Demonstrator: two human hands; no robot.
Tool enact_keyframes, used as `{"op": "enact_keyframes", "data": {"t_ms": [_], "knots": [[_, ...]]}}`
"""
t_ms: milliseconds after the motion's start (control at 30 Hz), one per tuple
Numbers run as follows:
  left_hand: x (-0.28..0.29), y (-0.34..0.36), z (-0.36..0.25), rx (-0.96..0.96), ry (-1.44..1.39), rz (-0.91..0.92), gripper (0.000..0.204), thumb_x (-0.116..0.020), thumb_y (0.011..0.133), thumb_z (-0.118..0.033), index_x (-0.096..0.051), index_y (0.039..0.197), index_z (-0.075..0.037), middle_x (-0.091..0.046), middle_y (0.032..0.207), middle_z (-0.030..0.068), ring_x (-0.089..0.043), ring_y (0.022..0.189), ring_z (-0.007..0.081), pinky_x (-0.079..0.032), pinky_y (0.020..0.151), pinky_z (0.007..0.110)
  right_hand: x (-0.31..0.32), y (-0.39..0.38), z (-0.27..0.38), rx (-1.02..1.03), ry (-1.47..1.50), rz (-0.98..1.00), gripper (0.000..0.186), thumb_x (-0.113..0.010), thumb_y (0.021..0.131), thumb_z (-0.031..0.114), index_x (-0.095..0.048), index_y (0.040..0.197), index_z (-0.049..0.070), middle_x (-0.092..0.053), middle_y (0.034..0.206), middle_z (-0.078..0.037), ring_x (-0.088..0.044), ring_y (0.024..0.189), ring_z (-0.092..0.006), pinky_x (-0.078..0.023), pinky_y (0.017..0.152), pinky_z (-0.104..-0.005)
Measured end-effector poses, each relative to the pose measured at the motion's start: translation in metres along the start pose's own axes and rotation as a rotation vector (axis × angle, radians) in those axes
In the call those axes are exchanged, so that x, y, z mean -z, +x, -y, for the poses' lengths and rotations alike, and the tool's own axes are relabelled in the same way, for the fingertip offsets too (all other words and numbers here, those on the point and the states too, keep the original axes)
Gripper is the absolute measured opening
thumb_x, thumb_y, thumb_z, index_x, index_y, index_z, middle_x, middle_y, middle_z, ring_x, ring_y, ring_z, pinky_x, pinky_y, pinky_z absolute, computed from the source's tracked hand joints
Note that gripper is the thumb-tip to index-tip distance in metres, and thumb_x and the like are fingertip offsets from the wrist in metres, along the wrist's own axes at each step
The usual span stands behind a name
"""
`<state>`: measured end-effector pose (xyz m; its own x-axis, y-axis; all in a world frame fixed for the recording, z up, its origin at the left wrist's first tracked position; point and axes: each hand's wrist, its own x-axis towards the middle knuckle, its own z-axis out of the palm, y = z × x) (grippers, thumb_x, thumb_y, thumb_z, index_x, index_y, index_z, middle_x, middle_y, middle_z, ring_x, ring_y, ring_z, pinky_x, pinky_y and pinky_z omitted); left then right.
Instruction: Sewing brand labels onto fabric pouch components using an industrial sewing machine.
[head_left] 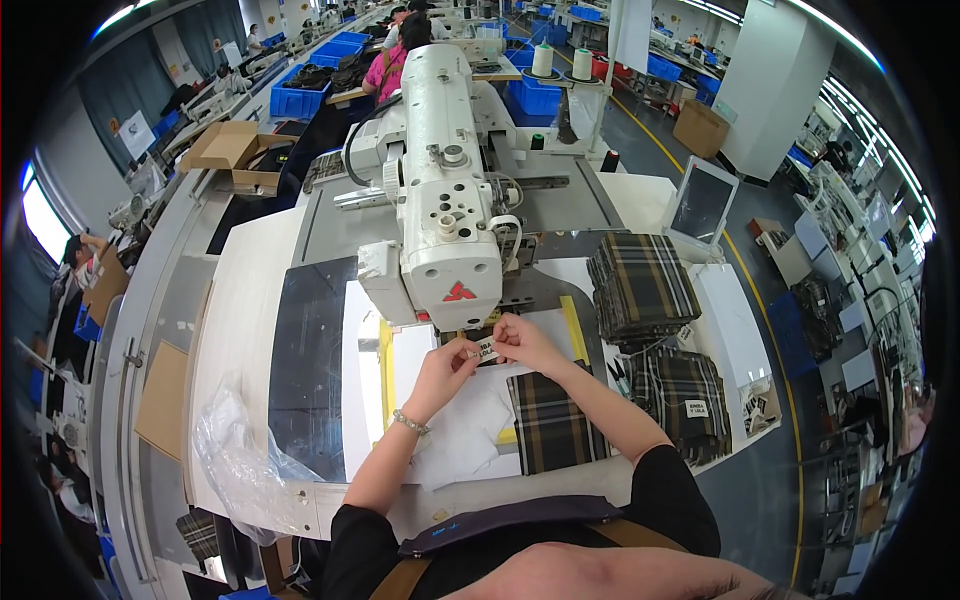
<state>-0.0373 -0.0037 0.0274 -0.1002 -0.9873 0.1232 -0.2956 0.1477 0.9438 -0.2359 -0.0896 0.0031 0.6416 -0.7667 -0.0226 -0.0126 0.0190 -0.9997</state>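
Observation:
Between my two hands, just under the front of a white industrial sewing machine point(440, 190), is a small white fabric label point(487, 350) with dark print. My left hand point(452, 366) pinches its left side, and my right hand point(524, 343) pinches it at the upper right. A yellow-edged frame point(574, 330) lies beneath the machine head around both hands. Close to my right forearm lies a dark plaid fabric piece point(550, 425). White sheets point(455, 440) cover the table in front of my left hand. The needle area is hidden behind the machine head.
On the right stand a stack of plaid pieces point(645, 290) and a second plaid pile point(685, 400) bearing a white label. A small screen point(700, 205) stands behind them. Clear plastic point(240, 455) lies at the left, near a cardboard sheet point(162, 405). Thread cones point(543, 62) stand at the back.

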Motion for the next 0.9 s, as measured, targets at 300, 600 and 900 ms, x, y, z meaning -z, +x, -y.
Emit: {"op": "enact_keyframes", "data": {"t_ms": [300,600,900], "knots": [[-0.003,0.014,0.018,0.042,0.145,-0.009,0.015,-0.068,0.087,-0.008,-0.069,0.099,0.0,-0.066,0.072,0.0037,-0.061,0.064,0.0109,-0.051,0.063,0.025,0.008,0.01,-0.001,-0.022,-0.147,0.046,0.016,-0.06,0.089,0.002,-0.068,0.104,0.001,-0.065,0.079,-0.001,-0.061,0.066,-0.0074,-0.045,0.055,-0.0217],[0.004,0.005,0.018,-0.147,0.301,-0.003,0.024,-0.072,0.081,-0.01,-0.07,0.103,-0.001,-0.065,0.087,0.01,-0.062,0.076,0.0213,-0.052,0.068,0.03,0.007,0.012,-0.009,0.04,-0.367,-0.209,0.014,-0.066,0.085,0.003,-0.072,0.097,0.001,-0.067,0.074,-0.005,-0.056,0.062,-0.0082,-0.046,0.059,-0.0247],[0.0,0.004,0.019,-0.405,0.655,-0.049,0.024,-0.073,0.075,-0.012,-0.07,0.098,-0.006,-0.062,0.088,0.0069,-0.058,0.083,0.0267,-0.047,0.075,0.038,0.003,0.012,-0.002,0.115,-0.468,-0.214,0.019,-0.067,0.084,0.004,-0.073,0.103,0.003,-0.069,0.086,-0.007,-0.058,0.071,-0.0131,-0.049,0.068,-0.0279]]}}
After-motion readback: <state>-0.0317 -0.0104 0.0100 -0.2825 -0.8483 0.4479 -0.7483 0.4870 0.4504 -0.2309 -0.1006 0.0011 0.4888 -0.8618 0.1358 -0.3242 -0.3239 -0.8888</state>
